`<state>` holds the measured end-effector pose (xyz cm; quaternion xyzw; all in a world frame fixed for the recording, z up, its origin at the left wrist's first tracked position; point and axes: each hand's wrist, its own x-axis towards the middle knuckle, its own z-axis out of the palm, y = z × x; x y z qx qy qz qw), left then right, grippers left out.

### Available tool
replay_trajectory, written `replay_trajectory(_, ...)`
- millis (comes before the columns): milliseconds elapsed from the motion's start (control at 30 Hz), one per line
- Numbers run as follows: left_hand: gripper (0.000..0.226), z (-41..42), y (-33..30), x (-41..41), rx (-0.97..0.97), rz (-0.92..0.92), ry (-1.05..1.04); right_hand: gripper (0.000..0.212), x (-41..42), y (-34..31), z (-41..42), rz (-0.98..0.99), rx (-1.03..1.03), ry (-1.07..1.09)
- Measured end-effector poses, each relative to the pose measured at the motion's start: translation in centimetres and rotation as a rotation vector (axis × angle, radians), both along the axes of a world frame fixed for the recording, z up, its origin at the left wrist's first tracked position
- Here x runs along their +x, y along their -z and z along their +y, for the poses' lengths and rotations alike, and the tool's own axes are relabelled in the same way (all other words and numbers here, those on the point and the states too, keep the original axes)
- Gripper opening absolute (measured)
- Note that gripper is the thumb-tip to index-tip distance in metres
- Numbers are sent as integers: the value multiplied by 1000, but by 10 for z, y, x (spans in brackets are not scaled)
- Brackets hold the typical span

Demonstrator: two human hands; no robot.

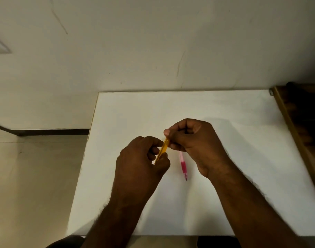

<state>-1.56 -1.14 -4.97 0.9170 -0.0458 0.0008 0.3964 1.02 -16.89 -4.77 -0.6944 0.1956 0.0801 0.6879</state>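
- Nearest the camera, two bare forearms reach up from the bottom edge over the near rim of a flat white rectangular table (242, 122).
- The left hand (140, 158) is curled, its thumb and bent fingers pinching the lower, nearer end of a slim yellow plastic pen (163, 149).
- Just right of that hand, a pink pen with a darker pink grip (183, 165) lies flat on the table with its tip toward the person. Its far end is hidden under the right hand, and neither hand grips it.
- The yellow plastic pen sits between the two hands above the middle of the table. It is tilted, with its near end to the left and its far end to the right.
- The right hand (194, 142), a little farther off, has its fingers folded in and clamps the pen's upper end; how much of the pen lies inside that fist cannot be told.
- To the left of the table lies a pale tiled floor (36, 176).
- At the table's right edge stands a dark brown wooden piece (296, 122).
- Behind everything rises a plain off-white wall (153, 42) with a few thin scuff marks.
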Motion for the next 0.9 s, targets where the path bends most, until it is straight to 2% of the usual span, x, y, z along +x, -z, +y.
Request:
replay_trajectory(167,15,-5,6,22,29,-15,50,8,-1,3,-3,-29,-2,73)
replay_trajectory(367,16,3,13,31,-27,34,84,7,-6,1,-8,15,-23,31)
replay_trajectory(633,15,-1,7,24,-73,17,182,8,-32,-5,-11,101,60,205)
replay_trajectory(900,14,0,12,30,-100,1,148,9,-17,0,-9,87,23,157)
